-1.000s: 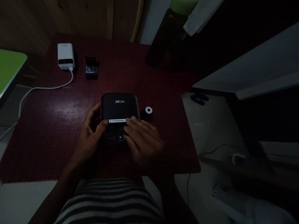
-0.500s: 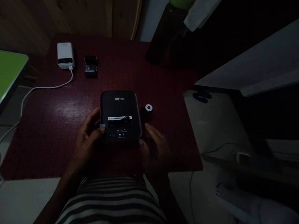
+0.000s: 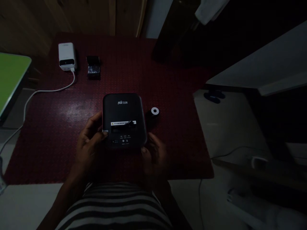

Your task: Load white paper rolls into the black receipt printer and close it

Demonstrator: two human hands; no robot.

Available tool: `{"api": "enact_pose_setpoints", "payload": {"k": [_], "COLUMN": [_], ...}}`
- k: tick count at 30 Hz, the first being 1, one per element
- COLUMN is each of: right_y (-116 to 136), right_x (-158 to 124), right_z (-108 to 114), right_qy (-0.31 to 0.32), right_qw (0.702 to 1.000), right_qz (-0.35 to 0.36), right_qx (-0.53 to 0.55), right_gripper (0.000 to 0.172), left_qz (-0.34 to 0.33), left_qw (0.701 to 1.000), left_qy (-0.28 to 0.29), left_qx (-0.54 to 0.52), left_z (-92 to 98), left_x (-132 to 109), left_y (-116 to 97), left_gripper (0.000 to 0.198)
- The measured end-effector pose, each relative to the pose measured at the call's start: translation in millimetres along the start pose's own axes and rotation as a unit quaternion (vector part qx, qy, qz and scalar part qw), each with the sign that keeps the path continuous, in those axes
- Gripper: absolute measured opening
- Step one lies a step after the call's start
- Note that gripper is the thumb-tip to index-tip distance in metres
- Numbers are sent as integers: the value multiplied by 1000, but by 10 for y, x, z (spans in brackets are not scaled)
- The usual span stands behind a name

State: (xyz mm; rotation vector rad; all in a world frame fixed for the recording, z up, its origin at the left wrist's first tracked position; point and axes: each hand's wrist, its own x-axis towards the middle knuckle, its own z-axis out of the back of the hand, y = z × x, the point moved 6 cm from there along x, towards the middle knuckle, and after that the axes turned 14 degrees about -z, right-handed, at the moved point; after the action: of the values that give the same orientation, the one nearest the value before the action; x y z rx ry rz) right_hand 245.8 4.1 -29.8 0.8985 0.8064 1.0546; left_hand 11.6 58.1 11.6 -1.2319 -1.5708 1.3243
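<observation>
Looking down through the head camera, I see both hands on a black thermal printer that sits flat on the dark red table mat, near its front edge and just ahead of the person's striped shirt.

The left hand is curled around the printer's left side. Its thumb lies on top by the front left corner, its fingers are bent along the left wall, and it has the casing in its grip. The right hand cups the front right corner. Its thumb is against the front edge and its fingers, half curled, press the right wall, so it too has hold of the printer. The light is low, and I cannot tell how firmly either hand squeezes.

The printer's lid is down, with white lettering near the back. A pale warning strip runs across the paper slot, and small buttons sit in front of it. A small dark roll with a white end stands just beside the printer's right side, apart from it.

Well away at the mat's far left lies a white power bank, with a white cable trailing off the left edge. A small black object rests just to its right. A green surface shows beyond the mat on the left.
</observation>
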Motion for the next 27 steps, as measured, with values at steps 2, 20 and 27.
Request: {"api": "enact_pose_setpoints", "payload": {"k": [2, 20, 27], "right_y": [12, 1532, 1644], "right_x": [0, 784, 964], "right_z": [1, -371, -879], "right_qy": [-3, 132, 256], "right_qw": [1000, 886, 786], "right_qz": [0, 310, 245], "right_qx": [-4, -318, -507], "right_gripper": [49, 40, 29], "left_qz": [0, -153, -161], "left_qw": [1000, 982, 981], "left_qy": [2, 65, 84], "left_qx": [-11, 85, 73], "left_z": [0, 92, 126], "left_x": [4, -34, -15], "left_y": [6, 63, 166], "left_gripper": [58, 61, 66]}}
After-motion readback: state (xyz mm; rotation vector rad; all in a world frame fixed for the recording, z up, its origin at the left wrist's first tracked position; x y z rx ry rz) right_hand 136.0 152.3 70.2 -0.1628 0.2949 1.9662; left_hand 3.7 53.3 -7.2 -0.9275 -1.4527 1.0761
